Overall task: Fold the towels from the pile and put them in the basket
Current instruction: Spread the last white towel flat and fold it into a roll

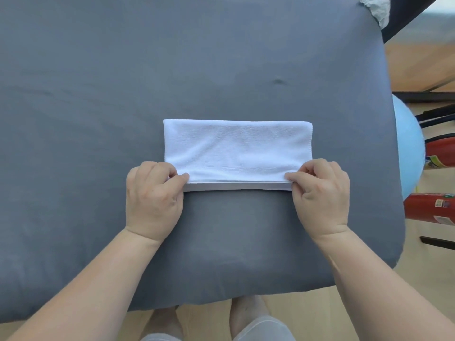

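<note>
- Towel, white, lies mid-frame on a grey padded surface, already folded into a long band; its near edge shows stacked layers with a lower layer peeking out just beneath the top one.
- Left hand pinches the towel's lower-left corner between thumb and forefinger, other fingers curled in.
- Right hand does the same at the lower-right corner; both hands are closed on cloth, knuckles up.
- Step in hand, as judged: squaring the near edge, or gathering both corners for another fold.
- Handling: terry-looking cloth, soft and light, no stiffness of its own; it will sag between the two pinch points once lifted and the layers may slide apart.
- Best hold, as judged: right at the corners, through all layers at once, so the stack stays aligned; a single mid-edge hold would let the ends droop.
- Not slippery, not fragile; a light pinch should do.
- Basket and pile: neither in view. A crumpled pale cloth sits at the upper right of the frame; cannot tell whether it is part of the pile.
- Right edge of the frame: pale blue ball, red cylinders, wood floor.
</note>
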